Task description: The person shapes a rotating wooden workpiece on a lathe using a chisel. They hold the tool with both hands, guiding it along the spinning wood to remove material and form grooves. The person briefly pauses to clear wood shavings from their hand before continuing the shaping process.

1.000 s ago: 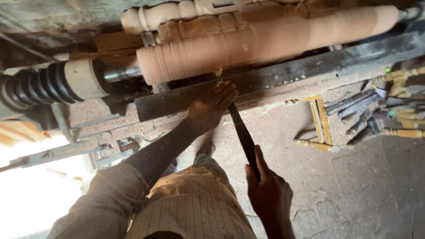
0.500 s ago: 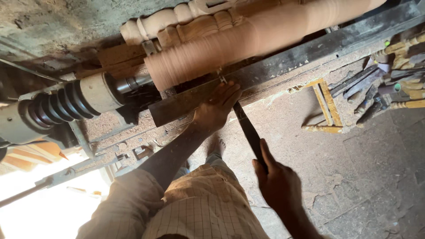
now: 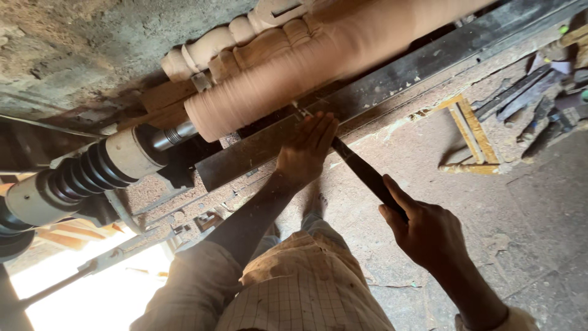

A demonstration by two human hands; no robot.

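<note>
Chisel (image 3: 365,173) | right hand (image 3: 429,233) clamped on handle | left hand (image 3: 304,152) flat on blade, against blurred wooden cylinder (image 3: 318,67)

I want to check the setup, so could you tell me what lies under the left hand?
The left hand presses on the dark chisel, resting on the long metal tool rest. The hand covers the contact point.
</note>
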